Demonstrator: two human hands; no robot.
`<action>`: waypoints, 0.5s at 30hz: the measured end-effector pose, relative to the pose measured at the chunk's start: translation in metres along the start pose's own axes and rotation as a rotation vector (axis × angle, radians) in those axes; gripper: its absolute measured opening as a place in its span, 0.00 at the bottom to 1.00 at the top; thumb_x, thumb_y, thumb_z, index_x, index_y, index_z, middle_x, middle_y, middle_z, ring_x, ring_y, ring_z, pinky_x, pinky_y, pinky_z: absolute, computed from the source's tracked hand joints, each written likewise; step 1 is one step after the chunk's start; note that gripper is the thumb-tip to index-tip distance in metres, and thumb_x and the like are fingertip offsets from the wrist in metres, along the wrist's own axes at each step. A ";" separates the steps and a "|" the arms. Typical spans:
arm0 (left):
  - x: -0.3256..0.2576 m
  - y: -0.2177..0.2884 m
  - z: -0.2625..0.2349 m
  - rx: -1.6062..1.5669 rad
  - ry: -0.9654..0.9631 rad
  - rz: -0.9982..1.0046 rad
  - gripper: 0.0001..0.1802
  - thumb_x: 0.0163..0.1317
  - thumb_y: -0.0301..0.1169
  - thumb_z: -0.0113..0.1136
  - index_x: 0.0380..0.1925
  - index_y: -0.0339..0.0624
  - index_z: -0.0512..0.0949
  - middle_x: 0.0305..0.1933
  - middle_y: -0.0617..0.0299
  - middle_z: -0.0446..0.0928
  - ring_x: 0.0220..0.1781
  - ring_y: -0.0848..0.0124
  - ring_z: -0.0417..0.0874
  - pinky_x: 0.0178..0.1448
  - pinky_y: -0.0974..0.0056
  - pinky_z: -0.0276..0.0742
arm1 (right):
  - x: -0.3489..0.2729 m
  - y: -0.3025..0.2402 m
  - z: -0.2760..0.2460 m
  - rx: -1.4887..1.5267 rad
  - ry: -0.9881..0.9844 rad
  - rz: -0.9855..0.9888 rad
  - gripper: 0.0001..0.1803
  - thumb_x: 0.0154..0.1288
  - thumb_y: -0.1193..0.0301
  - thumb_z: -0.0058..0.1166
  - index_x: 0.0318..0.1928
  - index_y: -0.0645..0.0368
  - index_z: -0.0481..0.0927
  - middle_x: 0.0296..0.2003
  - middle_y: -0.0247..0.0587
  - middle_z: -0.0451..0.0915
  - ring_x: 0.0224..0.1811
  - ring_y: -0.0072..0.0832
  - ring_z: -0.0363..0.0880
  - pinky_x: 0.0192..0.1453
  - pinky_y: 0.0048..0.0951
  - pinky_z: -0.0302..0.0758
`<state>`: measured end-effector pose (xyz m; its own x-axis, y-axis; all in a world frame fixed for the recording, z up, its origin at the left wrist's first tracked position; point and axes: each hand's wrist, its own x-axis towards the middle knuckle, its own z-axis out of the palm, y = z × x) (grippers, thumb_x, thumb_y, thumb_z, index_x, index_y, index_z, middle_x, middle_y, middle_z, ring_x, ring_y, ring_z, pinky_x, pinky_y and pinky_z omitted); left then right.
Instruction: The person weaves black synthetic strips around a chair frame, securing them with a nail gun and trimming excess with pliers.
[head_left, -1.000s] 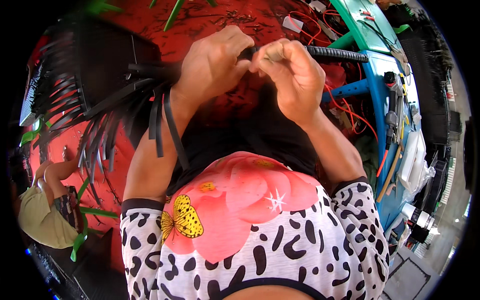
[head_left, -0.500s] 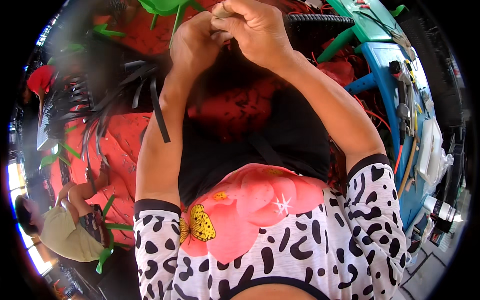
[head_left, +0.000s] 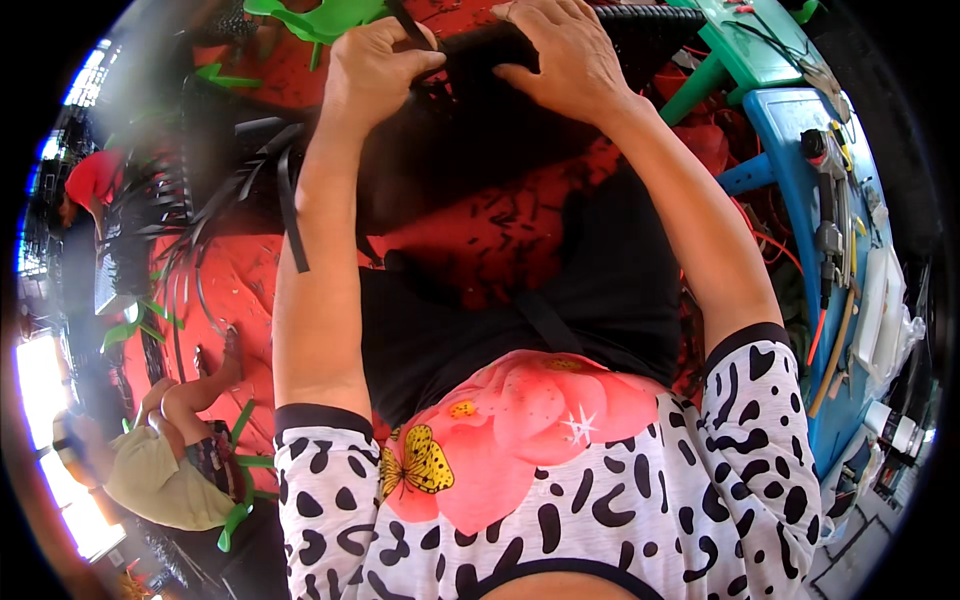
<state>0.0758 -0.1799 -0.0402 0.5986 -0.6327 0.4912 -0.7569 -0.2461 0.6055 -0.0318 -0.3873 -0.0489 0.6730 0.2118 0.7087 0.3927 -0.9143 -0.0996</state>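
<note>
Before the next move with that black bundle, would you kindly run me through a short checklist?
1. Left hand gripping the black bundle: ok.
2. Right hand pressed on the bundle's top: ok.
3. Loose black strips hanging clear of the left forearm: not ok, they lie against it.
4. Bundle ends visible: cannot tell, the picture's top edge cuts them off.
5. Tools on the blue bench apart from both hands: ok.

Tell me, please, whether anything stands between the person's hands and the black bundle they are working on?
Nothing visible does: the left hand and the right hand both rest directly on the black bundle, gripping its upper end.
</note>
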 end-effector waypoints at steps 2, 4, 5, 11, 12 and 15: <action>0.003 0.002 -0.012 0.206 -0.089 -0.063 0.07 0.52 0.28 0.67 0.30 0.36 0.83 0.27 0.64 0.82 0.29 0.78 0.80 0.37 0.71 0.75 | 0.000 0.000 0.003 -0.062 0.064 -0.044 0.24 0.50 0.66 0.65 0.47 0.62 0.74 0.42 0.45 0.78 0.47 0.39 0.76 0.54 0.38 0.71; 0.005 -0.004 -0.017 0.523 -0.036 0.267 0.08 0.49 0.31 0.66 0.27 0.38 0.83 0.29 0.54 0.82 0.29 0.61 0.83 0.36 0.62 0.76 | 0.013 -0.014 0.041 0.048 0.138 -0.099 0.21 0.50 0.67 0.63 0.45 0.57 0.77 0.42 0.41 0.79 0.49 0.36 0.76 0.57 0.40 0.69; -0.011 -0.008 -0.029 0.045 -0.066 -0.213 0.09 0.48 0.30 0.67 0.27 0.35 0.82 0.28 0.54 0.82 0.29 0.64 0.83 0.36 0.62 0.76 | -0.001 -0.005 0.038 0.111 0.172 -0.102 0.23 0.47 0.64 0.63 0.47 0.53 0.78 0.43 0.40 0.79 0.52 0.39 0.75 0.62 0.46 0.65; -0.023 -0.031 -0.022 -0.244 -0.007 -0.349 0.05 0.53 0.19 0.64 0.31 0.35 0.79 0.23 0.71 0.75 0.24 0.84 0.70 0.29 0.76 0.64 | -0.126 0.054 -0.052 -0.236 0.208 0.238 0.27 0.46 0.65 0.64 0.51 0.54 0.77 0.46 0.45 0.79 0.52 0.44 0.76 0.57 0.44 0.71; -0.021 -0.028 -0.021 -0.246 -0.009 -0.338 0.05 0.53 0.19 0.64 0.31 0.35 0.79 0.23 0.71 0.75 0.24 0.84 0.70 0.29 0.76 0.64 | -0.154 0.082 -0.075 -0.333 0.176 0.405 0.27 0.47 0.65 0.64 0.51 0.56 0.76 0.47 0.46 0.79 0.52 0.45 0.76 0.55 0.43 0.72; -0.025 -0.016 -0.017 -0.130 0.000 -0.340 0.05 0.53 0.19 0.64 0.31 0.35 0.79 0.24 0.70 0.76 0.25 0.83 0.72 0.30 0.76 0.65 | -0.212 0.139 -0.167 -0.834 -0.028 0.718 0.38 0.49 0.55 0.68 0.56 0.63 0.70 0.48 0.52 0.78 0.50 0.45 0.77 0.54 0.42 0.74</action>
<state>0.0769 -0.1477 -0.0519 0.8106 -0.5304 0.2481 -0.4746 -0.3469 0.8090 -0.2244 -0.6167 -0.0966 0.5934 -0.4644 0.6575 -0.6355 -0.7715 0.0286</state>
